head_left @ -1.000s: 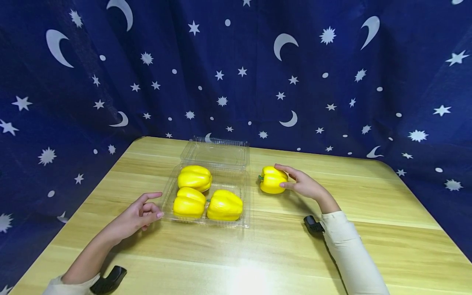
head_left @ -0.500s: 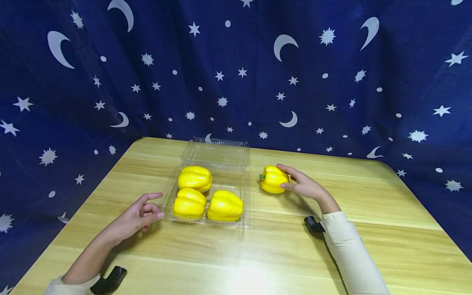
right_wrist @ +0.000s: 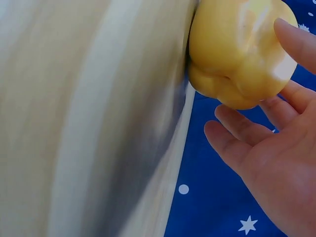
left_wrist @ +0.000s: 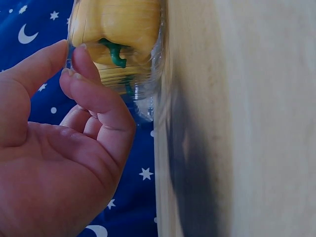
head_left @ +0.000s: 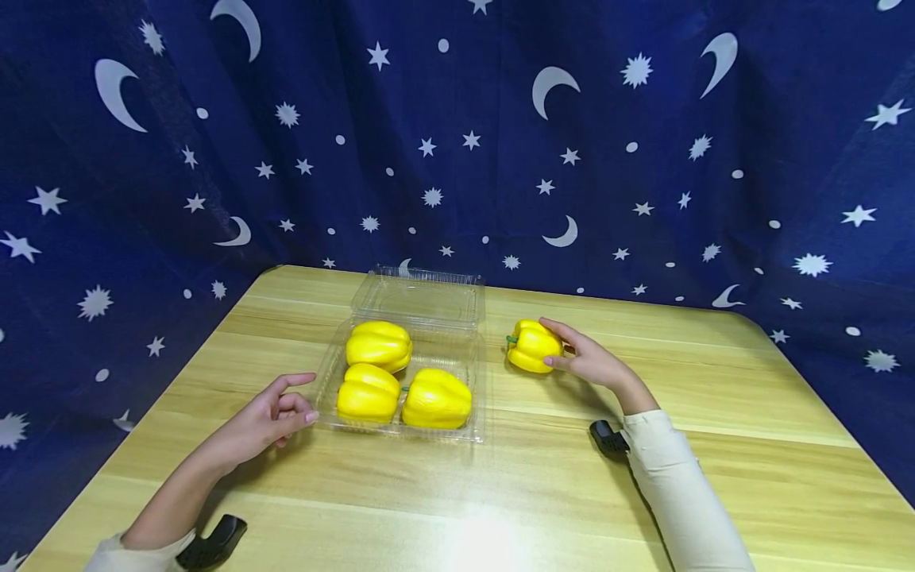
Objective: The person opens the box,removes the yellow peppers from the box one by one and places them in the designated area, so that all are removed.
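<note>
My right hand (head_left: 589,361) holds a yellow bell pepper (head_left: 532,347) with a green stem, thumb and fingers around its right side. The stem points left, and the pepper lies on the table right of a clear plastic clamshell container (head_left: 477,397). In the right wrist view the thumb and some fingers touch the pepper (right_wrist: 237,49). My left hand (head_left: 260,421) pinches the container's left rim; its fingertips meet the clear wall in the left wrist view. Three more yellow peppers lie in the container: one behind (head_left: 379,345), one front left (head_left: 368,394) and one front right (head_left: 437,399).
The container's hinged lid (head_left: 420,298) lies folded back toward the curtain. A wooden table (head_left: 400,500) carries everything. Behind it hangs a dark blue curtain (head_left: 493,206) with moons and stars. A black wrist device (head_left: 213,542) sits by each sleeve.
The pepper in my right hand has shifted slightly right and turned a little, its stem now a bit higher. My left hand and the container stay where they were.
</note>
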`<state>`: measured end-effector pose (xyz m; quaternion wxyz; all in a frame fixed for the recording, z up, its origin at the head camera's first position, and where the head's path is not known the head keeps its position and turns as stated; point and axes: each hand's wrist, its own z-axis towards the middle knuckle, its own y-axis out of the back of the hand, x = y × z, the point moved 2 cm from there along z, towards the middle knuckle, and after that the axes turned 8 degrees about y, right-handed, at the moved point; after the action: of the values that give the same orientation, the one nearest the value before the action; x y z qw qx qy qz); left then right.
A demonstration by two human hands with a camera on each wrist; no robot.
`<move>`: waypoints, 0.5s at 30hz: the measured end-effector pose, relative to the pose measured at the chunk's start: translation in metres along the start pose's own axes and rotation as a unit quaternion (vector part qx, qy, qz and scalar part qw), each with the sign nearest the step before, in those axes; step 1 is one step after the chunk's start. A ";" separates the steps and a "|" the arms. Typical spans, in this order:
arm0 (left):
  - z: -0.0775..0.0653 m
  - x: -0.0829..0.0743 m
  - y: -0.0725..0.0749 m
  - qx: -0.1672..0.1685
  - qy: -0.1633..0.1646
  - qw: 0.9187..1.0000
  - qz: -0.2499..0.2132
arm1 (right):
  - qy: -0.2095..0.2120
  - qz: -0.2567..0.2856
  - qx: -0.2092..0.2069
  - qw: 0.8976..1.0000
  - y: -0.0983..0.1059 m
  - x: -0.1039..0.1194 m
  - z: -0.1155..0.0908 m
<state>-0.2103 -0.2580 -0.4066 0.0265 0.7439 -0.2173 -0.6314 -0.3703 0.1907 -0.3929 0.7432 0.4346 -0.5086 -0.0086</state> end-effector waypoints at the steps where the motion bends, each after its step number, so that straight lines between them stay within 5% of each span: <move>1: 0.000 0.000 0.000 0.000 0.000 1.000 -0.001 | 0.001 0.002 0.001 1.000 0.000 0.000 0.000; 15: 0.000 0.001 0.000 0.002 -0.010 1.000 -0.001 | -0.021 -0.017 -0.003 1.000 0.002 0.003 0.000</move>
<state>-0.2105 -0.2579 -0.4075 0.0225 0.7376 -0.2183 -0.6385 -0.3695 0.1905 -0.3896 0.7334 0.4404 -0.5169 -0.0318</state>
